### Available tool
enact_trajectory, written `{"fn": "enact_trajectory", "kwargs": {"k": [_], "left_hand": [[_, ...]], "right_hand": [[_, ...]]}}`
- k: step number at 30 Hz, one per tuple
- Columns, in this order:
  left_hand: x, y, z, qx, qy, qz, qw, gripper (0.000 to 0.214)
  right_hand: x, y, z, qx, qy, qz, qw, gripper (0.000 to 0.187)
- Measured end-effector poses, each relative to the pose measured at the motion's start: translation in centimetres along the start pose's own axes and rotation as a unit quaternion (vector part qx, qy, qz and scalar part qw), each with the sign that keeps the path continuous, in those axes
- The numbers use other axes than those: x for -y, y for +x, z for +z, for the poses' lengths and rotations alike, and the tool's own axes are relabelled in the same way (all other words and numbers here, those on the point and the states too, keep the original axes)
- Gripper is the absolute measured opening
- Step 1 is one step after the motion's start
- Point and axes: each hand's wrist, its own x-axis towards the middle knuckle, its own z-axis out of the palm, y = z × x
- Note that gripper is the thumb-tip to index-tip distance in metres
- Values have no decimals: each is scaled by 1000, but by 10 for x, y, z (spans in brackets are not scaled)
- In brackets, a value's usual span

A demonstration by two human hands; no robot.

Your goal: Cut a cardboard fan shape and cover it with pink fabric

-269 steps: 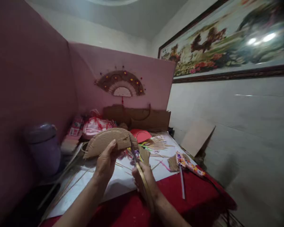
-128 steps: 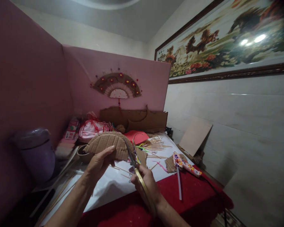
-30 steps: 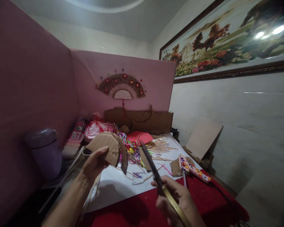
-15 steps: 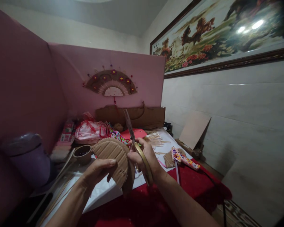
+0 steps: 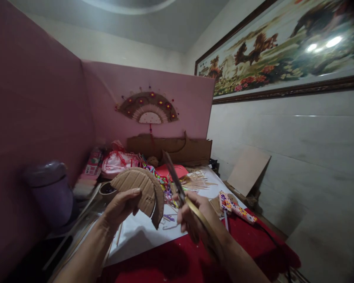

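Observation:
My left hand (image 5: 122, 206) grips a rounded piece of corrugated cardboard (image 5: 132, 182), thumb on top. A curved cardboard strip (image 5: 157, 206) hangs along its right edge, parted from it by a narrow gap at the lower end. Right of the cardboard, my right hand (image 5: 199, 216) is closed round a pair of scissors (image 5: 177, 181) with gold-coloured handles. Their blades point up and away from me and look pressed together. The scissors and the cardboard are apart.
A patterned glue gun (image 5: 236, 208) lies on the red cloth (image 5: 244, 239) at right. Thin wooden sticks (image 5: 197, 181) and a pink bag (image 5: 119, 161) are farther back. A small cup (image 5: 106, 188) and a purple bin (image 5: 51, 196) stand left. A decorated fan (image 5: 149, 106) hangs on the pink panel.
My right hand has drawn the scissors away from the cardboard, toward the right and down. The cardboard has tilted a little in my left hand. The view has shifted slightly left.

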Motion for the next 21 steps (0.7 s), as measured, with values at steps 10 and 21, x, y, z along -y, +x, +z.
{"fn": "enact_trajectory", "kwargs": {"k": [10, 21], "left_hand": [[-14, -6, 4, -108, -79, 31, 990, 11], [-10, -9, 8, -87, -113, -4, 990, 11]], "right_hand": [[-31, -30, -20, 3, -169, 47, 985, 69], [-42, -34, -3, 3, -256, -17, 967, 50]]}}
